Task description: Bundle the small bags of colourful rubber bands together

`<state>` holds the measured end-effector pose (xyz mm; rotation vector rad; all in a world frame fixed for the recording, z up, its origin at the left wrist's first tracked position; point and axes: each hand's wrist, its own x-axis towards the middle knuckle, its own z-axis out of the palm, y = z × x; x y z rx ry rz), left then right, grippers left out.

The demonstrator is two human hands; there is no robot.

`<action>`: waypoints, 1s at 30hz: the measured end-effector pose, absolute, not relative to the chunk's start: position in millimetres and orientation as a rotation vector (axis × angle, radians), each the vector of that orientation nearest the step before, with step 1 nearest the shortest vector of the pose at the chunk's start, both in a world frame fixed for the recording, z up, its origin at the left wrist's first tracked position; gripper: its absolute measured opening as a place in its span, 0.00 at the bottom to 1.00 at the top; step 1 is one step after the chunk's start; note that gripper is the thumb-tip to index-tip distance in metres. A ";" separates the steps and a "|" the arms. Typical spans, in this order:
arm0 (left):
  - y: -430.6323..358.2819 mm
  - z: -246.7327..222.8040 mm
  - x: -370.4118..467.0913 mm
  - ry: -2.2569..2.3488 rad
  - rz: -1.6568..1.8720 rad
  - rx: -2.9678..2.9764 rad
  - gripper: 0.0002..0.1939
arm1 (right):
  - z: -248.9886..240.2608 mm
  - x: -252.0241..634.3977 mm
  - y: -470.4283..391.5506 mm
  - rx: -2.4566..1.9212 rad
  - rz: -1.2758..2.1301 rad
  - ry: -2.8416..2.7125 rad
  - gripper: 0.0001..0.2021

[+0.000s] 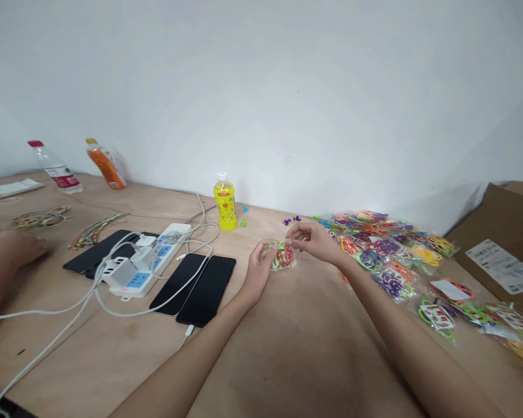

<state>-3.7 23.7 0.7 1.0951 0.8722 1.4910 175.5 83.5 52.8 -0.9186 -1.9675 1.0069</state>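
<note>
A small clear plastic packet with green and red plastic pieces inside is between my hands, at the middle of the table. My left hand grips its left edge between thumb and fingers. My right hand is at the packet's upper right corner, its thumb and fingertips pressed together; what they pinch is too small to make out. Similar packets with colourful pieces lie in a pile to the right of my right hand.
A yellow bottle stands behind two black phones. Left of them are a white power strip with cables, more dark devices, coloured strings and two bottles. Another person's hand is at far left. A cardboard box stands right.
</note>
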 end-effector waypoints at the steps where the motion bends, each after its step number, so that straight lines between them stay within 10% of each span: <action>1: 24.3 0.5 -4.4 0.879 1.508 1.086 0.15 | 50.9 175.3 84.7 -0.918 1.063 -1.944 0.16; 18: 26.1 -0.8 -17.6 1.022 1.599 1.017 0.09 | 34.0 185.3 92.5 -0.826 1.408 -1.719 0.08; 30: 23.4 1.8 -12.3 0.919 1.480 1.043 0.23 | 51.2 190.0 90.0 -0.876 1.119 -1.955 0.14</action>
